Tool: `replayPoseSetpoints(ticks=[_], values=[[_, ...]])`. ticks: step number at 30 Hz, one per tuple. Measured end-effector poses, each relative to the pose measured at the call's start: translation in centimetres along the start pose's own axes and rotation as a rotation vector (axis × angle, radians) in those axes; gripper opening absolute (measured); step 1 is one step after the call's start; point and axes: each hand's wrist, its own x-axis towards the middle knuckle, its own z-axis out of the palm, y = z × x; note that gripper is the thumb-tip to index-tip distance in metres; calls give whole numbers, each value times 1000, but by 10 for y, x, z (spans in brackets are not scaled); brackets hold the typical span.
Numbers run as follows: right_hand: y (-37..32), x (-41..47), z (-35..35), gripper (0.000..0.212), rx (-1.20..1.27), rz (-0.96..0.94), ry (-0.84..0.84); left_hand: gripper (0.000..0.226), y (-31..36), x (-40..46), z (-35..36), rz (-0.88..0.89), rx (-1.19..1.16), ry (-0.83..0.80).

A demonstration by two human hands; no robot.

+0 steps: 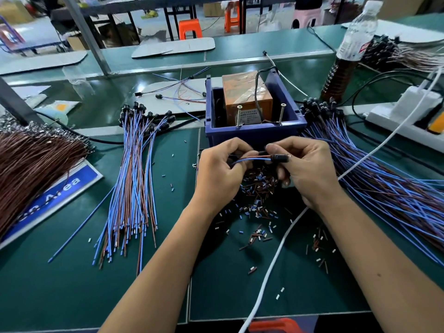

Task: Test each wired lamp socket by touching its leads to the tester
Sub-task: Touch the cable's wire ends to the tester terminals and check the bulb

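Fingers of the left hand (222, 168) curl round the blue and brown leads (252, 159), so the stripped ends are hidden and whether they touch anything cannot be told. The right hand (310, 168) pinches the black lamp socket (280, 157) between thumb and forefinger, its other fingers folded under; the socket lies level, just in front of the blue bin (254, 134). Both forearms come up from the lower edge, and the hands meet above a scatter of cut insulation bits (257, 200) on the green bench mat (72, 284).

Inside the bin sits the orange tester box (246, 92), its label too small to read, with two upright screws (239, 115) at the front wall. A bundle of wired sockets (131, 179) lies to the left, a larger fan of them (384, 179) to the right, cut off by the frame. A brown wire heap (31, 164) partly covers a blue sign (60, 193). A white cable (276, 258) passes under the right forearm.
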Motion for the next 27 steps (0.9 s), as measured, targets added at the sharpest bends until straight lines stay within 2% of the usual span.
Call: replayPoseSetpoints(ticks=[7,10,13,16,20,27], values=[[-2,1,-4,18,96,25,51,8,2,0,1,-1,-80,44],[0,3,-5,30,154,57,72,9,0,1,-1,-18,-107,78],[1,1,-2,38,167,72,22,8,-1,1,-2,-8,-102,74],[2,-2,1,32,60,22,-32,7,0,1,-1,23,-77,56],[2,-3,2,13,-26,-18,-18,7,1,-1,1,52,-44,19],[2,-4,2,14,-141,-14,-35,8,-3,0,0,96,67,4]])
